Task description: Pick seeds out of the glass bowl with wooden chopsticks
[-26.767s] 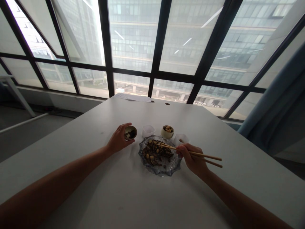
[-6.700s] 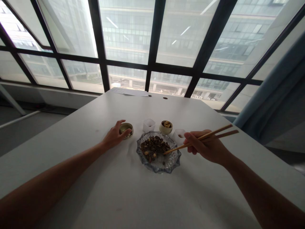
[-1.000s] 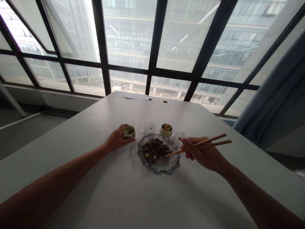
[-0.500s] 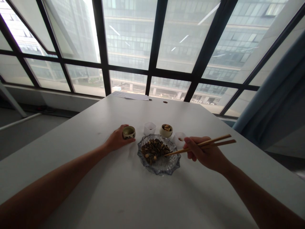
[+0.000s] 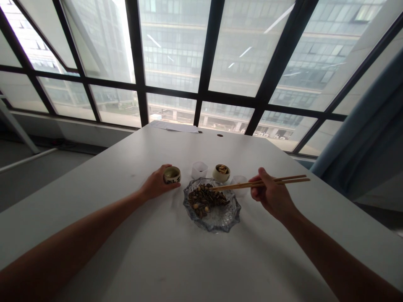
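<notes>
My left hand (image 5: pixel 157 183) is wrapped round a small ceramic cup (image 5: pixel 172 175) with dark lettering, standing left of the glass dish. In my right hand (image 5: pixel 272 193) is a pair of wooden chopsticks (image 5: pixel 252 183), their tips close together over the far side of the heap. The scalloped glass dish (image 5: pixel 225 220) holds dark striped sunflower seeds (image 5: pixel 209 199) with a few pale nuts (image 5: pixel 201 208) among them. Whether the tips pinch anything is too small to tell.
Behind the dish stand a white translucent container (image 5: pixel 199 170), a second ceramic cup (image 5: pixel 221 173) with pale brown pieces inside, and another white container (image 5: pixel 239 182) partly behind the chopsticks. Papers (image 5: pixel 174 126) lie at the table's far edge, before the windows. A blue curtain (image 5: pixel 362 126) hangs at right.
The chopstick tips have moved from the dish's right middle to the far side of the seed heap and closed together. My right hand has shifted slightly right; my left hand stays on the cup.
</notes>
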Demonstrator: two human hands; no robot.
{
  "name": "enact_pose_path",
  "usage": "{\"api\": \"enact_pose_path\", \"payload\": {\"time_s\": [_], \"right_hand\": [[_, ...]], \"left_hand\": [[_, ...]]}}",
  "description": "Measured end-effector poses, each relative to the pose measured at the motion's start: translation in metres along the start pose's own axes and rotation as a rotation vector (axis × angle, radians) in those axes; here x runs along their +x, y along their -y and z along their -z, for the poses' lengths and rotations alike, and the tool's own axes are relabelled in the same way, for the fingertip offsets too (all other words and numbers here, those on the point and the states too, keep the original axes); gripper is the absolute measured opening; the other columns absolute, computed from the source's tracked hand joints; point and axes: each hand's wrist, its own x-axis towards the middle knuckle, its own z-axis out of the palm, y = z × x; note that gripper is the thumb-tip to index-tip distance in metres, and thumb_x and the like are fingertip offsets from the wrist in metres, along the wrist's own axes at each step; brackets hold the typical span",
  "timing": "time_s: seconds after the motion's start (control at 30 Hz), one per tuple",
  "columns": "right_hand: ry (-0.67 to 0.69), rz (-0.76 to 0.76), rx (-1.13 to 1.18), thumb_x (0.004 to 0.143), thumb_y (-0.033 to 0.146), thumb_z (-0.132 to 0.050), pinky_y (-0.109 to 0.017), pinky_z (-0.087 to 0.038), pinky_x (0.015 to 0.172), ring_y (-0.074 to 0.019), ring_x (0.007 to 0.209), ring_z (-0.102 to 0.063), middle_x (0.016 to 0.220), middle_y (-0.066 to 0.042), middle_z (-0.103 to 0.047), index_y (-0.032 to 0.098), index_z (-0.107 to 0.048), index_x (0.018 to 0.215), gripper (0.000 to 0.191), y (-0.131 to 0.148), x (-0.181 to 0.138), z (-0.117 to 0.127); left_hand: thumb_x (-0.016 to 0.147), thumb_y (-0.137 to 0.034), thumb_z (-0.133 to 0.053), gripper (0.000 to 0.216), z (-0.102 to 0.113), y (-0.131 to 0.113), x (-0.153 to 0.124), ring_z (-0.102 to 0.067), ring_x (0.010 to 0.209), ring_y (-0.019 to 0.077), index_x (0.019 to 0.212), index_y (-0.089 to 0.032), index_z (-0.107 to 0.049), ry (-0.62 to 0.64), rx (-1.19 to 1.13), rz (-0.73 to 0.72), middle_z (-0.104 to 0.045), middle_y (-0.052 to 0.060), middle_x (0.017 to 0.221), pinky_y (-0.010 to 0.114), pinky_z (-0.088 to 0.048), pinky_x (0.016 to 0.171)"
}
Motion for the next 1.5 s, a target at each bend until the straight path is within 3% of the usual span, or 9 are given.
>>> {"api": "enact_pose_path", "payload": {"time_s": [0.3,0.53,0.77,0.93,1.07,1.13,1.27,1.4,1.5], "right_hand": [[-0.033,0.112,-0.040,0.072,0.073,-0.069,-0.025,-0.039,0.030,-0.0132,0.031,-0.048,0.039,-0.003,-0.056,0.017,-0.066,0.061,0.057,0.007,-0.006,-0.004],[-0.049,0.171,-0.032,0.080,0.071,-0.064,-0.027,-0.039,0.031,-0.0145,0.031,-0.049,0.038,-0.001,-0.053,0.019,-0.063,0.063,0.054,0.001,-0.001,-0.005],[-0.142,0.393,-0.053,0.087,0.072,-0.054,-0.026,-0.042,0.035,-0.0130,0.034,-0.051,0.045,-0.002,-0.059,0.019,-0.063,0.067,0.057,0.016,0.008,-0.072],[0.051,0.544,-0.286,0.095,0.068,-0.042,-0.027,-0.047,0.044,-0.0139,0.042,-0.057,0.051,-0.002,-0.062,0.020,-0.065,0.073,0.058,0.005,0.002,-0.113],[0.388,0.707,-0.625,0.097,0.059,-0.046,-0.027,-0.046,0.054,-0.0137,0.050,-0.057,0.057,-0.002,-0.063,0.021,-0.061,0.067,0.051,-0.010,-0.001,-0.124],[0.459,0.766,-0.699,0.098,0.054,-0.049,-0.027,-0.044,0.056,-0.0140,0.054,-0.058,0.061,-0.003,-0.064,0.021,-0.063,0.069,0.045,-0.011,-0.003,-0.124],[0.334,0.777,-0.663,0.100,0.048,-0.048,-0.027,-0.044,0.055,-0.0137,0.052,-0.055,0.059,-0.002,-0.062,0.020,-0.062,0.067,0.045,-0.004,-0.009,-0.108],[0.119,0.628,-0.421,0.098,0.055,-0.048,-0.026,-0.048,0.048,-0.0154,0.049,-0.060,0.057,-0.004,-0.065,0.019,-0.067,0.071,0.049,0.000,-0.013,-0.072],[0.075,0.481,-0.408,0.095,0.058,-0.053,-0.026,-0.048,0.044,-0.0162,0.044,-0.059,0.052,-0.004,-0.065,0.019,-0.068,0.070,0.049,-0.004,-0.014,-0.048]], "left_hand": [[0.066,-0.064,-0.075,0.080,-0.001,-0.001,0.001,-0.070,0.102,0.0301,0.131,-0.023,-0.052,-0.008,-0.013,-0.009,-0.070,0.008,0.110,0.042,-0.056,0.091],[0.066,-0.062,-0.075,0.081,0.001,-0.004,0.000,-0.068,0.106,0.0321,0.132,-0.022,-0.053,-0.010,-0.012,-0.008,-0.069,0.010,0.114,0.045,-0.054,0.095],[0.066,-0.053,-0.080,0.081,0.000,-0.007,-0.004,-0.060,0.122,0.0338,0.135,-0.022,-0.051,-0.025,0.072,-0.146,-0.061,0.012,0.134,0.048,-0.047,0.107],[0.067,-0.052,-0.080,0.081,-0.001,-0.005,-0.003,-0.060,0.123,0.0350,0.135,-0.021,-0.050,-0.007,0.059,-0.174,-0.061,0.015,0.132,0.050,-0.048,0.106],[0.067,-0.050,-0.080,0.079,-0.002,-0.005,-0.002,-0.060,0.123,0.0352,0.134,-0.022,-0.051,-0.015,0.046,-0.192,-0.062,0.015,0.132,0.051,-0.049,0.105],[0.066,-0.049,-0.081,0.078,-0.002,-0.005,-0.002,-0.060,0.122,0.0351,0.133,-0.022,-0.051,-0.024,0.042,-0.181,-0.062,0.014,0.132,0.051,-0.049,0.105],[0.066,-0.051,-0.081,0.079,-0.003,-0.004,-0.002,-0.061,0.121,0.0351,0.133,-0.023,-0.052,-0.023,0.030,-0.162,-0.063,0.014,0.132,0.051,-0.049,0.104],[0.066,-0.051,-0.081,0.081,-0.003,-0.003,-0.002,-0.062,0.119,0.0358,0.135,-0.021,-0.050,-0.020,0.043,-0.129,-0.062,0.016,0.132,0.051,-0.050,0.104],[0.066,-0.051,-0.080,0.080,-0.003,-0.003,-0.003,-0.062,0.120,0.0353,0.135,-0.022,-0.050,-0.029,0.042,-0.128,-0.062,0.015,0.133,0.051,-0.049,0.104]]}}
